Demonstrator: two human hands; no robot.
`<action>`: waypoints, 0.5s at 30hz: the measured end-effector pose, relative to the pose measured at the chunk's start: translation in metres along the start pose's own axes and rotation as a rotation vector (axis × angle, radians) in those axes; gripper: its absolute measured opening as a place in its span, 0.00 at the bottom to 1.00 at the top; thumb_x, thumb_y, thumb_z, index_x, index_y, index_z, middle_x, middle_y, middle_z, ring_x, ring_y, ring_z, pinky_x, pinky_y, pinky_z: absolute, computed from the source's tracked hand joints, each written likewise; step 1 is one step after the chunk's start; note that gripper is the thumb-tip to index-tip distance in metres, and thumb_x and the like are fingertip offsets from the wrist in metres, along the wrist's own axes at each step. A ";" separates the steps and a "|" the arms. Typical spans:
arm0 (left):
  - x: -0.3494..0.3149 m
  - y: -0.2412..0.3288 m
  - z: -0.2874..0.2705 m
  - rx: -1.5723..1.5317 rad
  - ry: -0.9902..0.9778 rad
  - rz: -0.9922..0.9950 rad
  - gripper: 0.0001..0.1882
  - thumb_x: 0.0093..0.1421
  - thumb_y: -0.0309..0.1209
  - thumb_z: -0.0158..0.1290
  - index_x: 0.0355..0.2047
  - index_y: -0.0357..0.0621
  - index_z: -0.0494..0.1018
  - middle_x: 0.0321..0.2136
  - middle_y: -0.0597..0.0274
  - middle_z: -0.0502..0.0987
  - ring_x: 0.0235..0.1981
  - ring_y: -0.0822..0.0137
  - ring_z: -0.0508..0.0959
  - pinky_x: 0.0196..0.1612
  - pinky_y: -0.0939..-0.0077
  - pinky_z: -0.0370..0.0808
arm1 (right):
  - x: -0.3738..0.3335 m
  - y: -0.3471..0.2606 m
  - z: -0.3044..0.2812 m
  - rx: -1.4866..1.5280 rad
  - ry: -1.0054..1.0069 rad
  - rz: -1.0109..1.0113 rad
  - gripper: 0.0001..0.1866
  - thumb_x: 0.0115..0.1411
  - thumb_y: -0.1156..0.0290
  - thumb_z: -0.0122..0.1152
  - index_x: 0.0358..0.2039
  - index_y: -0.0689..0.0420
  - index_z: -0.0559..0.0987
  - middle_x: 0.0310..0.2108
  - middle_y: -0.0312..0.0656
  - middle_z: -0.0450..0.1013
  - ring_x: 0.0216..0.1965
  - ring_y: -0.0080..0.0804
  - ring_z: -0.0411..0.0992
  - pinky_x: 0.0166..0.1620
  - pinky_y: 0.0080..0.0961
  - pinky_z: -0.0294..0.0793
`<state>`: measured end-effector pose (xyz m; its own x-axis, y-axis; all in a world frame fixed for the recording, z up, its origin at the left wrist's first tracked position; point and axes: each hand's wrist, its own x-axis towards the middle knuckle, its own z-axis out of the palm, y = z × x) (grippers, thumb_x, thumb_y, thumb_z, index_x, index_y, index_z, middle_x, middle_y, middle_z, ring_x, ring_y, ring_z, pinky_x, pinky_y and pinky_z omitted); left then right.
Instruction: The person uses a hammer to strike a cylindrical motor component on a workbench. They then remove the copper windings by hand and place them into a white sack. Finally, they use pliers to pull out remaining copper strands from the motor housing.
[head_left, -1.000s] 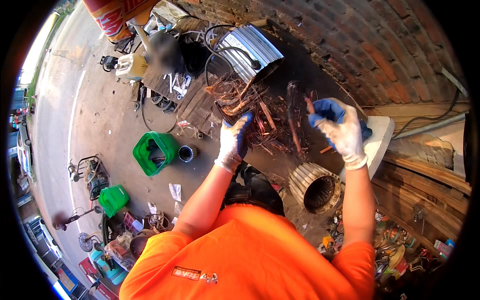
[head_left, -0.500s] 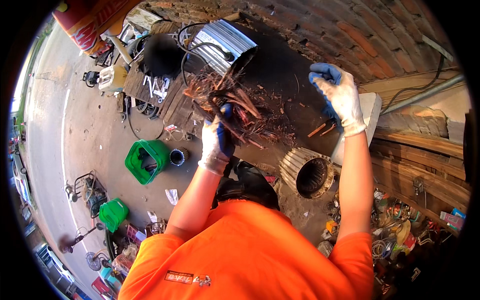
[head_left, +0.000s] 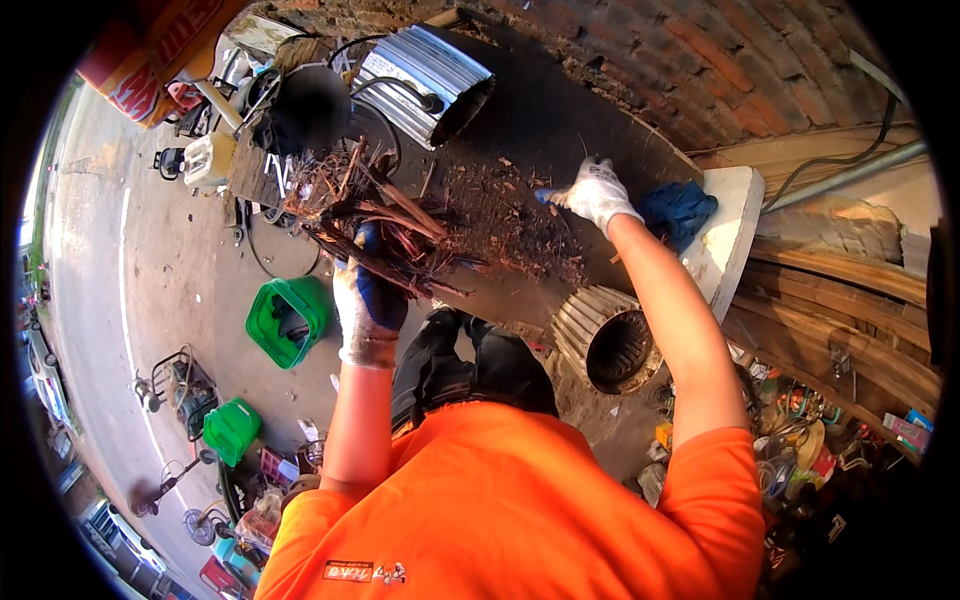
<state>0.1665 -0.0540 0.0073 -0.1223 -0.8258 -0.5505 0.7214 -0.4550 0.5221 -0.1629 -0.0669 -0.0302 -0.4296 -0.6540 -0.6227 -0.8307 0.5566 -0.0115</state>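
Note:
My left hand [head_left: 372, 315], in a white glove with a blue palm, is closed round a tangled bundle of old brown copper wire [head_left: 395, 215] at the bench's near left. Loose strands fan out beyond the fingers. My right hand [head_left: 595, 195], gloved alike, is low over the bench, back upward, thumb stretched left and apart from the fingers; no held thing shows. Between the hands, brown scraps [head_left: 520, 225] are strewn on the dark bench [head_left: 545, 120]. A crumpled blue cloth [head_left: 678, 212] lies right of my right hand.
A silvery ribbed motor housing [head_left: 425, 85] with a black cable lies at the back. A second, dirty ribbed housing [head_left: 605, 340] sits near my knees. Green containers [head_left: 287, 322] stand on the ground at left. A brick wall [head_left: 730, 80] bounds the far side; planks [head_left: 830, 340] lie right.
My left hand and the wire bundle have shifted left. My right hand has come left and down to the bench, uncovering the blue cloth.

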 end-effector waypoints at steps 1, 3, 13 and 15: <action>0.001 0.000 0.000 -0.020 -0.003 -0.015 0.13 0.62 0.28 0.54 0.47 0.44 0.71 0.38 0.63 0.77 0.37 0.66 0.78 0.39 0.71 0.77 | -0.003 -0.005 0.006 0.006 0.062 -0.022 0.63 0.42 0.33 0.68 0.64 0.70 0.56 0.65 0.66 0.51 0.62 0.54 0.62 0.61 0.33 0.67; -0.002 0.000 0.006 -0.024 -0.004 -0.001 0.13 0.62 0.28 0.55 0.47 0.43 0.71 0.37 0.64 0.77 0.36 0.67 0.78 0.38 0.71 0.77 | -0.008 -0.009 0.016 -0.053 0.063 -0.081 0.57 0.46 0.37 0.67 0.64 0.67 0.58 0.66 0.64 0.49 0.63 0.54 0.61 0.61 0.35 0.66; 0.005 -0.006 -0.001 0.129 -0.089 0.070 0.11 0.63 0.31 0.54 0.45 0.42 0.71 0.35 0.63 0.77 0.34 0.69 0.78 0.36 0.75 0.78 | -0.048 -0.053 0.024 -0.074 -0.051 -0.183 0.52 0.49 0.36 0.65 0.61 0.66 0.62 0.62 0.63 0.55 0.60 0.54 0.64 0.59 0.37 0.68; 0.004 -0.008 0.006 0.014 -0.015 0.035 0.12 0.63 0.29 0.55 0.45 0.42 0.70 0.35 0.63 0.77 0.34 0.69 0.79 0.35 0.75 0.78 | -0.046 -0.059 0.035 -0.090 0.028 -0.129 0.44 0.52 0.42 0.65 0.58 0.64 0.66 0.61 0.59 0.59 0.58 0.53 0.67 0.57 0.37 0.70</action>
<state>0.1563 -0.0561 0.0052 -0.1075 -0.8463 -0.5217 0.7157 -0.4300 0.5502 -0.0816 -0.0518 -0.0280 -0.3262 -0.7318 -0.5983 -0.9075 0.4197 -0.0186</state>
